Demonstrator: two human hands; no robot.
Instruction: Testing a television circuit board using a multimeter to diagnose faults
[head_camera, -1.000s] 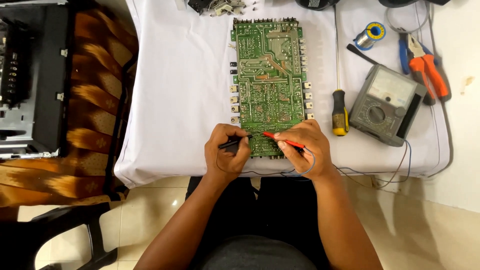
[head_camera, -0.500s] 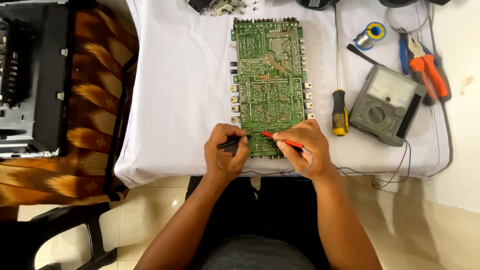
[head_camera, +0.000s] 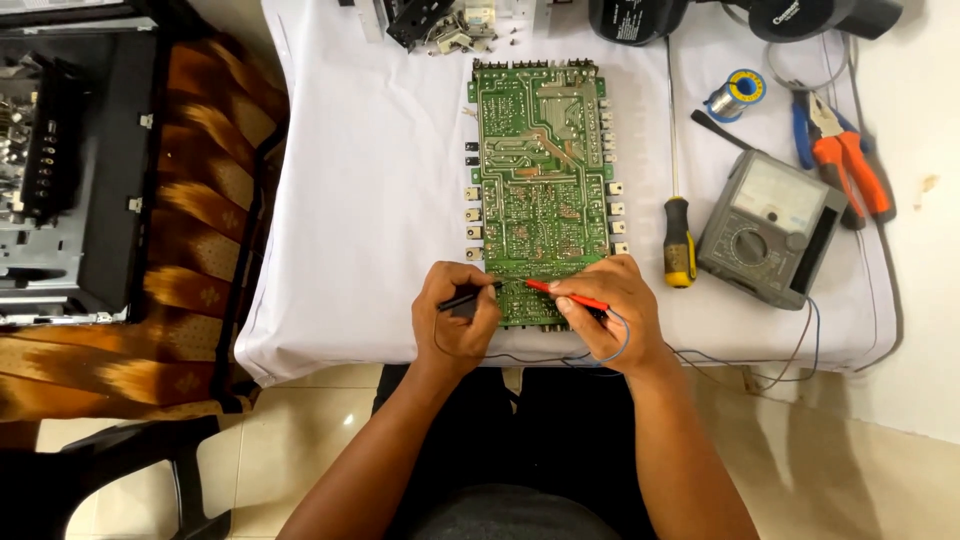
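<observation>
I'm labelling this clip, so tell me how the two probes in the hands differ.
The black probe is in the left hand; the red probe is in the right hand. The black one points right, the red one up and left, so their tips meet near the lower edge of the green circuit board. Both are thin, pen-held and wired.

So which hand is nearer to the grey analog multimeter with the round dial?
Right. The right hand, holding the red probe, sits just left of the grey multimeter; the left hand lies farther left, across the green circuit board.
</observation>
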